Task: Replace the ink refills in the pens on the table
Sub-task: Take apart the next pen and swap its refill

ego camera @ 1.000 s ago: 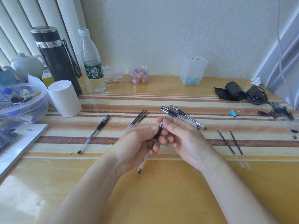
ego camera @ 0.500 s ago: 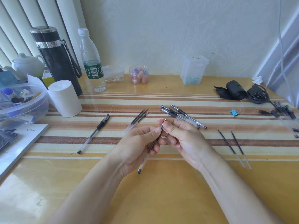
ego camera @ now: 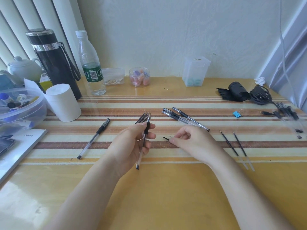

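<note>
Left hand (ego camera: 131,145): fingers curled round the held pen (ego camera: 144,138) at its black grip section; the tip points away from the person and the end plug toward them.
Right hand (ego camera: 191,141): thumb and forefinger pinch a small black-and-clear piece (ego camera: 166,138) low over the table (ego camera: 166,188); what part it is cannot be told.
Plastic bowl (ego camera: 33,113): clear, at the left edge; holds markers and small bottles.
Small jar (ego camera: 139,77): clear, at the back; holds pink, purple and orange pieces.
Lidded box (ego camera: 196,70): clear, against the wall; pale blue pieces lie at its bottom.
Flat box (ego camera: 113,78): clear, between the water bottle (ego camera: 90,63) and the small jar; holds cotton swabs.
Water bottle: capped, nearly empty.
Black flask (ego camera: 53,63): upright, lid on, beside a white teapot (ego camera: 25,68).
White cylinder (ego camera: 63,102): stands in front of the flask.
Loose pen (ego camera: 93,138): lies alone, left of the left hand.
Pen group (ego camera: 184,118): three pens lie together beyond the right hand.
Refill bundle (ego camera: 142,117): lies behind the left hand, which hides its near ends.
Two refills (ego camera: 232,145): side by side, right of the right hand.
Binder clip (ego camera: 237,114): blue, beyond the two refills.
Black roll (ego camera: 235,91) and charger (ego camera: 260,95): far right corner.
</note>
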